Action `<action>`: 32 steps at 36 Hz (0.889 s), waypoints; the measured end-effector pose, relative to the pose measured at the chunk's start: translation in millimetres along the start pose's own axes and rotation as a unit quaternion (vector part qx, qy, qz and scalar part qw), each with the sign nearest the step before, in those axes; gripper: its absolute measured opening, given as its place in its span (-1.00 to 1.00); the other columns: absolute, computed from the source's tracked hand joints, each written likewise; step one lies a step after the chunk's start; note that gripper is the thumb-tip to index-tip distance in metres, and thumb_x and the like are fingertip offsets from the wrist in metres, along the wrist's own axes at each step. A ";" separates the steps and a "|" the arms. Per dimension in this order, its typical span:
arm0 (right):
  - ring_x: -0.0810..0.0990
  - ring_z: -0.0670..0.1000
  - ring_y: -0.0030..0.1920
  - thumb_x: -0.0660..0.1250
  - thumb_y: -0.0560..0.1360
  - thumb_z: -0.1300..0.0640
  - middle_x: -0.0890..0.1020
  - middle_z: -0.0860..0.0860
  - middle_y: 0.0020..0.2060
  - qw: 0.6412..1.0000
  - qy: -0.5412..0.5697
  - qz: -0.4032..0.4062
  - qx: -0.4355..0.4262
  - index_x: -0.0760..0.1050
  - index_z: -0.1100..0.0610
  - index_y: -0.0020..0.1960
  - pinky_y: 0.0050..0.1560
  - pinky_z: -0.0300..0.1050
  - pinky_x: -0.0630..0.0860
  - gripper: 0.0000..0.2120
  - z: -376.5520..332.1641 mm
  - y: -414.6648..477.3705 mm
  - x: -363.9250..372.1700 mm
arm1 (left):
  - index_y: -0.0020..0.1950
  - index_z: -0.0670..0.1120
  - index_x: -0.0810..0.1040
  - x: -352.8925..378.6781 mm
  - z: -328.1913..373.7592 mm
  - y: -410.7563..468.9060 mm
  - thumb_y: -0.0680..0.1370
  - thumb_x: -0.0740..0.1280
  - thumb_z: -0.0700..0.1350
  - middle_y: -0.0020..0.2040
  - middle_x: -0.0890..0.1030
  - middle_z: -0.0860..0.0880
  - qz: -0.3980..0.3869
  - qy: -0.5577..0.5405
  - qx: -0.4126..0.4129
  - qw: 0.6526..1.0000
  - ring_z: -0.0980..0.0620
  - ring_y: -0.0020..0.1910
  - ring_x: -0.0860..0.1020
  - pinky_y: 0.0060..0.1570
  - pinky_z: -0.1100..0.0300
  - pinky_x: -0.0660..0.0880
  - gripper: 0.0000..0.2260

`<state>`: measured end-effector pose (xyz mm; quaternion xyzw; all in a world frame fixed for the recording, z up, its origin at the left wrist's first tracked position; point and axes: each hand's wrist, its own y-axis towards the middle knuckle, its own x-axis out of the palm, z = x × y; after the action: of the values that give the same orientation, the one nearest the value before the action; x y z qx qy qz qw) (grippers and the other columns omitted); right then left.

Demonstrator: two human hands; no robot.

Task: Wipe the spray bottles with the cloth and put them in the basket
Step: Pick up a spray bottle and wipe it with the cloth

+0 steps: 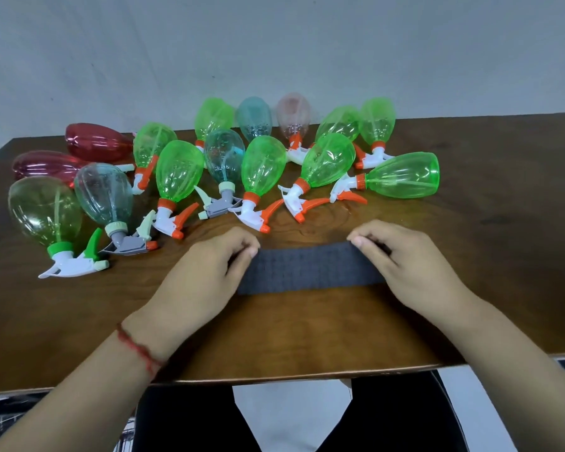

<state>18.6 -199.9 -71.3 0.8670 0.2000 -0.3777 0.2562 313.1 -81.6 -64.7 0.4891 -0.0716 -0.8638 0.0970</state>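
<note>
A dark grey cloth (310, 268) lies folded in a flat strip on the brown wooden table (486, 239), near its front edge. My left hand (206, 272) pinches the cloth's left end. My right hand (402, 259) pinches its right end. Behind the cloth lie several spray bottles on their sides: a green one (263, 166) straight ahead, another green one (403, 175) at the right, a pale blue one (103, 194) and a yellowish one (44, 210) at the left, and two red ones (97, 141) at the far left. No basket is in view.
A grey wall rises behind the table. The table's right part holds no objects. Below the front edge I see dark trouser legs (388, 415) and a patterned floor at both lower corners.
</note>
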 end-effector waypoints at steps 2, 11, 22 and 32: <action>0.59 -0.13 0.09 0.30 0.68 -0.03 0.63 -0.22 0.06 0.999 -0.041 -0.017 0.028 0.60 -0.10 0.18 0.13 0.02 0.56 -0.86 7.5 10.1 6.0 | 0.15 0.15 0.54 7.8 -5.2 14.0 0.71 0.31 0.00 -0.03 0.61 0.18 -0.017 0.052 -0.026 0.998 0.12 0.01 0.58 0.04 0.06 0.54 -0.95; 0.42 -0.07 0.24 0.28 0.57 -0.29 0.50 -0.26 0.23 0.970 -0.198 -0.118 0.083 0.54 -0.21 0.28 0.24 0.03 0.50 -0.66 1.8 -1.7 -11.2 | 0.24 0.09 0.66 29.6 22.5 -13.3 0.71 0.22 -0.02 0.12 0.57 0.15 -0.023 0.120 0.150 0.981 0.08 0.09 0.49 0.06 0.09 0.47 -0.76; 0.60 -0.04 -0.17 0.43 0.50 0.01 0.64 -0.06 -0.24 0.974 0.008 -0.146 0.170 0.55 -0.01 -0.13 -0.17 -0.06 0.45 -0.91 -23.3 31.6 -22.4 | 0.27 0.12 0.66 25.0 65.6 13.3 0.76 0.23 0.01 0.14 0.66 0.21 -0.112 -0.156 -0.097 0.976 0.24 0.11 0.60 0.15 0.36 0.51 -0.78; 0.75 -0.01 -0.16 0.46 0.59 0.19 0.76 -0.09 -0.07 0.964 0.177 -0.158 0.117 0.53 -0.08 0.33 -0.11 -0.15 0.68 -0.64 -81.3 44.7 -20.2 | 0.38 -0.34 0.54 -3.4 62.1 41.6 0.68 0.14 0.38 0.25 0.70 -0.32 -0.251 -0.618 -0.360 0.652 -0.24 0.27 0.70 0.38 -0.08 0.56 -0.23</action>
<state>74.8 -189.8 4.5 0.9014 0.3309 -0.2746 0.0502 265.5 -119.4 -21.1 -0.2320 0.3271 -0.9158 -0.0214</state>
